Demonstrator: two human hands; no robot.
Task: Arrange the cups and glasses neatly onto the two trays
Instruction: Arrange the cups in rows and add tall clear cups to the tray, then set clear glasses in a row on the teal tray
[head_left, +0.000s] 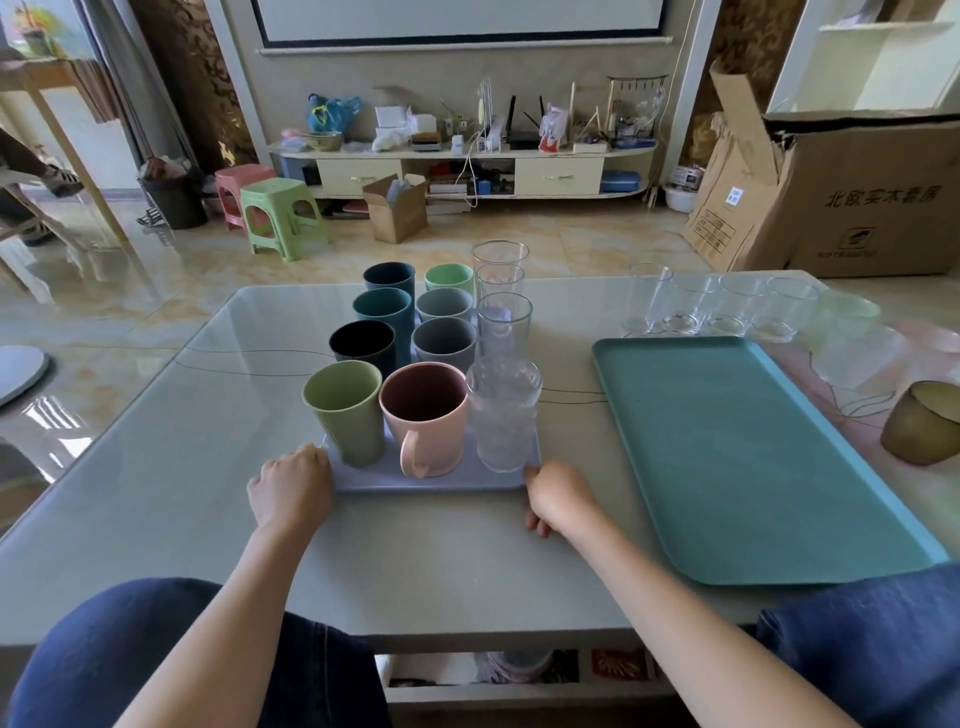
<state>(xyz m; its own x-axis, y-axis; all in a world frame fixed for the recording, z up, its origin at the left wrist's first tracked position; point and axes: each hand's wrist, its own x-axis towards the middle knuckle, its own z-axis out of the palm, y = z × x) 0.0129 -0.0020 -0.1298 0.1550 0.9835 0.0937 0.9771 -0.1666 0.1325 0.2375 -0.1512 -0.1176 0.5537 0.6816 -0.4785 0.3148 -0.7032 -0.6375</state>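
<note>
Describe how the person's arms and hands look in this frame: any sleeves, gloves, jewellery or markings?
Both forearms are bare right to the bottom edge of the picture, so no sleeve is in view. The left hand and right hand wear no gloves, and no watch, bracelet or ring shows on either. No markings are visible. Dark blue trousers cover both knees below the arms.

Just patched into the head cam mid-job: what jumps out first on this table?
The packed lavender tray at centre, crowded with coloured cups and clear glasses, the pink mug nearest, with the left hand and right hand at its near corners. To its right lies the bare teal tray, and behind that a row of clear glasses waits on the table.
</note>
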